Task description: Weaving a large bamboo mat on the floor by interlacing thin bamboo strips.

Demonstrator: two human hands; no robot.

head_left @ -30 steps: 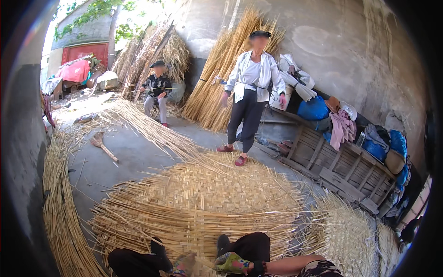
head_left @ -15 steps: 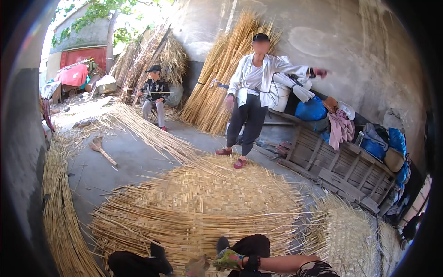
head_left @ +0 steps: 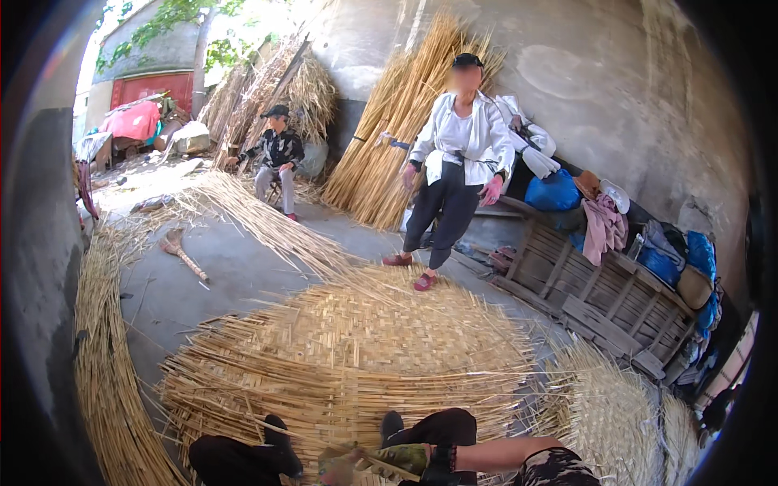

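My right hand (head_left: 397, 459), in a green patterned glove with a dark band at the wrist, is closed on a pale reed strip (head_left: 387, 466) low at the bottom centre. My left hand (head_left: 340, 466), blurred and partly hidden, is close beside it, so its fingers are unclear. Beneath and ahead of both hands lies a large woven reed mat (head_left: 348, 332) with long loose ends, and my dark-clad legs (head_left: 235, 458) rest on it.
A person in white (head_left: 454, 178) stands at the mat's far edge; another (head_left: 275, 158) sits behind. Loose reeds (head_left: 109, 324), a short broom (head_left: 182, 251) and another mat (head_left: 600, 413) lie around. Upright bundles (head_left: 373, 170) and a wooden frame piled with bags (head_left: 592, 300) line the wall.
My hands have shifted slightly left, the right now over the left. The standing person raised an arm sideways half a second ago and has lowered it. The seated person's arm has moved outward.
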